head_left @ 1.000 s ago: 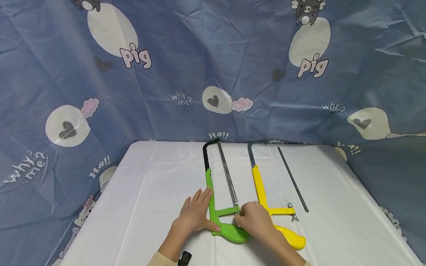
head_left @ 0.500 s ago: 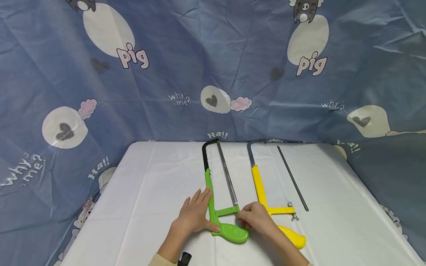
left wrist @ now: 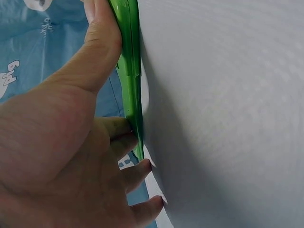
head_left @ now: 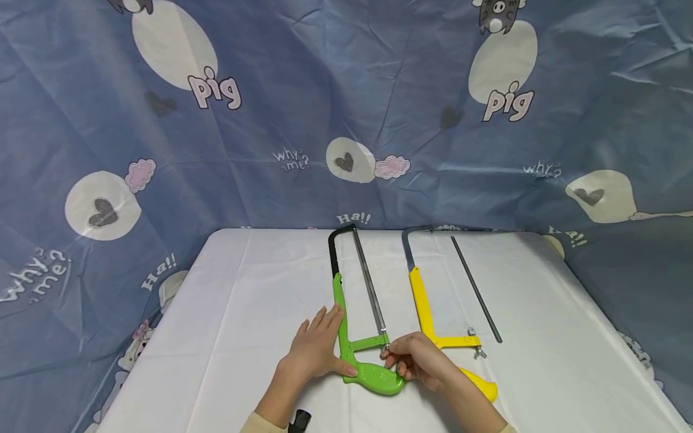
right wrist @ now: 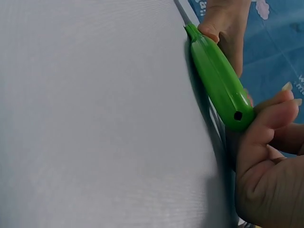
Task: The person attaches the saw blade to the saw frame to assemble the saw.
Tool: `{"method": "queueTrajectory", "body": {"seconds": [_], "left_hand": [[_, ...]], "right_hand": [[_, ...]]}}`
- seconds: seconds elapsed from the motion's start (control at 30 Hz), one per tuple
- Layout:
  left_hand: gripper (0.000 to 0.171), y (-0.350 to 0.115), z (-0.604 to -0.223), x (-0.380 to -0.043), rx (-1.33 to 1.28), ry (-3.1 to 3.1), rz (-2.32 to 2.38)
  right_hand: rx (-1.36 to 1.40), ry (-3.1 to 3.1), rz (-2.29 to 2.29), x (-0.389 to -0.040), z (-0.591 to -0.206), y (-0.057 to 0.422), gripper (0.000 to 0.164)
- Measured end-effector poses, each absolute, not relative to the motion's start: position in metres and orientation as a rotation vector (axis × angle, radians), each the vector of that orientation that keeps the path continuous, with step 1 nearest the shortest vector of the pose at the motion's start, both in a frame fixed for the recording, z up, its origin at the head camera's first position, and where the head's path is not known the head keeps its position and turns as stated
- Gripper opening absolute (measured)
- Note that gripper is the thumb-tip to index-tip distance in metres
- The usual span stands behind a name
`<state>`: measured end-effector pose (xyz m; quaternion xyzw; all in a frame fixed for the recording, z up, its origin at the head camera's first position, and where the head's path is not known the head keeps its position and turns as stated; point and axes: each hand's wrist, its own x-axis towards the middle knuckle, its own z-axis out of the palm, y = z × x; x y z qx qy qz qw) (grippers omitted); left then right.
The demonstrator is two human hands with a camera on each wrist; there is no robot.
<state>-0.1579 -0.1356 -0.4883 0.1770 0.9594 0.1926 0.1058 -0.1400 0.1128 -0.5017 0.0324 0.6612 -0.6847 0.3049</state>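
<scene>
A green-handled hacksaw (head_left: 373,377) with a black front frame lies on the white table, its grey blade (head_left: 370,279) running between the two ends. My left hand (head_left: 314,355) rests on it with fingers extended, fingertips against the green frame and thumb on the handle; the left wrist view shows the thumb along the green edge (left wrist: 129,52). At the near end of the blade, the thumb and forefinger of my right hand (head_left: 425,361) pinch a small metal wing nut (head_left: 385,347), mostly covered by the fingers. The other right fingers curl beside the handle's butt (right wrist: 223,80).
A yellow-handled hacksaw (head_left: 422,304) lies just right of the green one, its handle partly behind my right forearm. Its cross arm carries a wing nut (head_left: 479,353). Farther right is a loose dark strip (head_left: 476,288). A small black object (head_left: 299,421) shows by my left wrist.
My right hand has turned over at the wing nut, its fingers unrolling from a fist into a pinch that shows the metal. The left hand and both hacksaws stay where they were.
</scene>
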Motion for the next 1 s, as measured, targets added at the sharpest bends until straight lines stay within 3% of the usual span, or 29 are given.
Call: {"method": "queueTrajectory", "body": {"seconds": [0.33, 0.53, 0.63, 0.77, 1.0], "left_hand": [[0.128, -0.136, -0.487, -0.159, 0.533, 2.839, 0.544], [0.128, -0.136, -0.485, -0.157, 0.540, 2.830, 0.557], [0.127, -0.136, -0.483, -0.156, 0.540, 2.831, 0.553], [0.128, -0.137, -0.482, -0.155, 0.541, 2.828, 0.552], [0.129, -0.137, -0.487, -0.157, 0.560, 2.832, 0.563]], "right_hand": [[0.067, 2.061, -1.666, -0.137, -0.494, 0.105, 0.026], [-0.170, 2.900, -1.016, -0.130, -0.480, 0.089, 0.014], [-0.371, 3.176, -0.684, -0.126, -0.476, 0.084, 0.022], [-0.571, 3.333, -0.346, -0.123, -0.476, 0.080, 0.028], [-0.742, 3.419, 0.097, -0.126, -0.482, 0.074, 0.022]]}}
